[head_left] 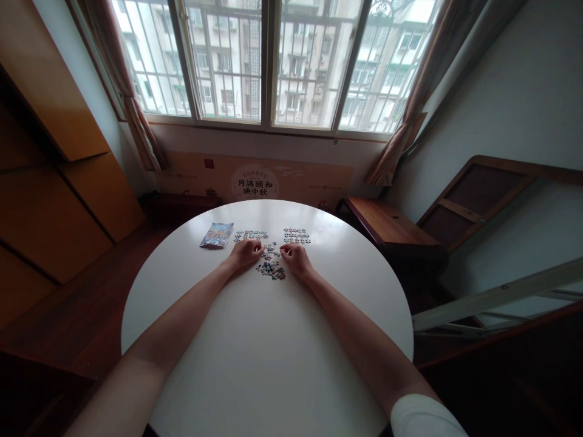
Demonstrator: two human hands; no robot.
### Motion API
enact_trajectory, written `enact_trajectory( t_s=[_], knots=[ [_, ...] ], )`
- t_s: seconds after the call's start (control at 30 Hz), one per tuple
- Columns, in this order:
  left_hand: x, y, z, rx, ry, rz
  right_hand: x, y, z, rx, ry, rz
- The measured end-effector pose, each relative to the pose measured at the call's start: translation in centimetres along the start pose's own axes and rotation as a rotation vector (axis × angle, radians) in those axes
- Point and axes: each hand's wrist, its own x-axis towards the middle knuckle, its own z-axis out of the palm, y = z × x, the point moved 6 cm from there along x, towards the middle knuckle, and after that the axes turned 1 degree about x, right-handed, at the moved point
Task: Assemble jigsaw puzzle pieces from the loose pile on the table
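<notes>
On the white round table (255, 364), a loose heap of small jigsaw puzzle pieces (270, 270) lies between and just below my hands. My left hand (246, 252) is closed, with thumb and forefinger pinched at the left edge of the scattered pieces. Opposite it, my right hand (296, 257) is curled in a similar pinch. What either set of fingertips holds is too small to make out. Beyond my right hand, sorted pieces (296, 235) lie in neat rows. Another group of pieces (255, 235) lies past my left hand, partly hidden by it.
A colourful puzzle packet (217, 235) lies on the table's left side. Right of the table stands a low wooden bench (392, 223) beside a leaning wooden frame (473, 200). Behind the table, a printed banner (255, 179) runs below the barred window (268, 67). Wooden cabinets (59, 206) stand on the left.
</notes>
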Motion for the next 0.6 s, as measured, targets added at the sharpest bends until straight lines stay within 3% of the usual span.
enact_trajectory(
  t_s=[0.27, 0.6],
  knots=[
    [0.0, -0.1, 0.1, 0.05, 0.002, -0.01, -0.6, -0.6, 0.4, -0.152, -0.061, -0.002],
    [0.0, -0.1, 0.2, 0.03, -0.004, -0.027, -0.1, 0.5, 0.5, -0.086, -0.115, 0.099]
  ],
)
